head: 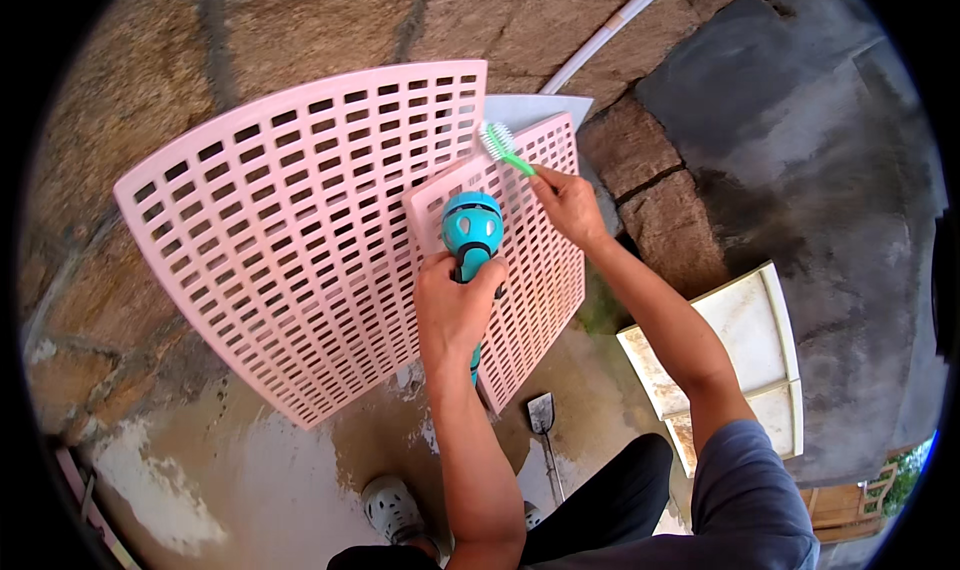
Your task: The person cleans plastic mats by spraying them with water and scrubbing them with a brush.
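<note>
My left hand [455,307] is closed around the handle of a teal hose spray nozzle [472,229], its round head over the pink panels. In my right hand [568,202] is a green-handled brush [499,142] with white bristles, at the upper part of the panels. A large pink slotted plastic panel [300,184] leans against the stone wall. Overlapping its right side is a smaller pink slotted panel [536,270], also upright. Behind them shows the top of a pale grey board [536,107]. Whether the bristles touch a panel, I cannot tell.
A small metal shovel [541,412] lies on the wet concrete floor [255,472] near my feet. To the right stand stained cream-coloured panels [742,330]. A white pipe [607,30] runs along the stone wall [315,22], and a dark grey wall [810,157] rises at right.
</note>
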A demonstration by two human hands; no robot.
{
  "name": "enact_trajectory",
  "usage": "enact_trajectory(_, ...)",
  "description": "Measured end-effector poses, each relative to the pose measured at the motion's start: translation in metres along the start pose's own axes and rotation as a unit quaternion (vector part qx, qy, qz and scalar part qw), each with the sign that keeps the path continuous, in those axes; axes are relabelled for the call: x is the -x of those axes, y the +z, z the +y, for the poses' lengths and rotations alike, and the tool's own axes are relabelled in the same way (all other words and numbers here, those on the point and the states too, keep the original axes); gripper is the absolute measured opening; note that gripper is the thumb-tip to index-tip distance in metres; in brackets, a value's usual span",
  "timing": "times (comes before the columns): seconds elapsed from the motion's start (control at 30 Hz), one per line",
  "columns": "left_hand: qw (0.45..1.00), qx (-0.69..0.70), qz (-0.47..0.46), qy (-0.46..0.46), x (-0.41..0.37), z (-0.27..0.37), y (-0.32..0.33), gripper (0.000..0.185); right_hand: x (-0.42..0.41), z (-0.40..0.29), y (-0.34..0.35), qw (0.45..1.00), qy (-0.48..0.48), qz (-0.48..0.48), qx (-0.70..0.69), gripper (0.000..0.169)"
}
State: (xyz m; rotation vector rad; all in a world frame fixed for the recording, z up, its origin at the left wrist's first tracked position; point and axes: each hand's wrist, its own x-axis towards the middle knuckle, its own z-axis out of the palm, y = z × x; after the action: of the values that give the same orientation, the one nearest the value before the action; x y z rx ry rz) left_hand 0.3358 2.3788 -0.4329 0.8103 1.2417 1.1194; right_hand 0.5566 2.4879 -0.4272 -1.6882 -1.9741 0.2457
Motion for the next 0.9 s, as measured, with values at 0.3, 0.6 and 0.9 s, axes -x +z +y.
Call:
enact_trajectory(0.3,0.990,-0.015,0.128,0.056,0.041,-0.005,-0.016,0.035,-0.009,-0.005,0.002,0.999,0.037,0.023,-0.004,0.031)
enact_trajectory(0.6,0.966,0.039,0.227,0.116,0.088,-0.009,-0.045,0.034,-0.041,-0.182,0.026,0.990,-0.138,0.011,0.020,0.029)
enact_trajectory(0.9,0.960,-0.008,0.272,0.062,0.126,0.055,-0.108,0.030,-0.046,-0.213,0.007,0.991,-0.106,-0.059,0.064,0.025)
